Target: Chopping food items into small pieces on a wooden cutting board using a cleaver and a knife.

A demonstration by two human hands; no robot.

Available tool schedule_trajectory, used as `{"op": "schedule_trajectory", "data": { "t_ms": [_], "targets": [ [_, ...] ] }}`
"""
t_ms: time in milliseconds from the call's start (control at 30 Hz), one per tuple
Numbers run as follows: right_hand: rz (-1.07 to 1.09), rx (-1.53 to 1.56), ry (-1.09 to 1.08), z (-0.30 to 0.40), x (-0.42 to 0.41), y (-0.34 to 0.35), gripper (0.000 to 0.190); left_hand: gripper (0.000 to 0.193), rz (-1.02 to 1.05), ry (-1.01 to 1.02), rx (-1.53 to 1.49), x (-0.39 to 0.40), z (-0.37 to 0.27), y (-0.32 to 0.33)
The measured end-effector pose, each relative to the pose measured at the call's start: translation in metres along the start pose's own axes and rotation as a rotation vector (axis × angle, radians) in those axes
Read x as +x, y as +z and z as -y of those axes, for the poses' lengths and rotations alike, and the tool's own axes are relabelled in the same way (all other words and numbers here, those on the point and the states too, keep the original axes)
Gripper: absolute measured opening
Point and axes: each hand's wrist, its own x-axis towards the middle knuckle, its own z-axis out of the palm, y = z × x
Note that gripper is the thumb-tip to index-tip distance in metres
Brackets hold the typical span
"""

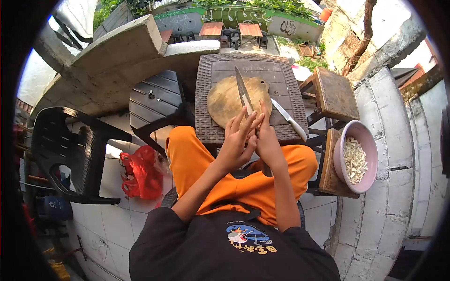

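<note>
My right hand (269,142) is closed around the handle of a large knife (241,85), whose blade points away from me over a round wooden cutting board (225,100). My left hand (239,140) is beside it, fingers spread and touching or close to the knife and the right hand; it grips nothing that I can see. The board lies on a brown wicker-patterned table (207,133). To its right rests a second knife (288,118) with a white handle. Small scraps lie on the tabletop.
A pink basin (371,175) of cut pale pieces (354,159) stands on a wooden stool (327,175) at right. Another wooden stool (337,93) is behind it. At left are a black plastic stool (154,100), a black chair (84,158) and a red plastic bag (144,175). A concrete wall (116,52) rises beyond.
</note>
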Motion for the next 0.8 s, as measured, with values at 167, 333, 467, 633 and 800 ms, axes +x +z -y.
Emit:
{"op": "schedule_trajectory", "data": {
  "t_ms": [167, 333, 467, 633, 800],
  "targets": [
    [-0.026, -0.034, 0.037, 0.002, 0.003, -0.002, 0.088, 0.066, -0.032, 0.007, -0.083, -0.002, 0.002, -0.005],
    [-0.021, -0.045, -0.034, 0.002, 0.003, -0.001, 0.087, 0.066, -0.073, -0.02, -0.007, 0.005, -0.003, -0.002],
    [-0.02, -0.046, -0.045, 0.004, 0.002, -0.002, 0.087, 0.065, -0.07, 0.009, -0.022, 0.009, -0.003, -0.004],
    [-0.031, -0.121, -0.007, 0.012, 0.002, -0.006, 0.083, 0.06, -0.119, -0.006, -0.081, 0.01, 0.0, -0.008],
    [-0.018, -0.109, 0.008, 0.015, 0.001, -0.004, 0.079, 0.066, -0.246, -0.096, 0.008, 0.02, -0.003, -0.006]
  ]
}}
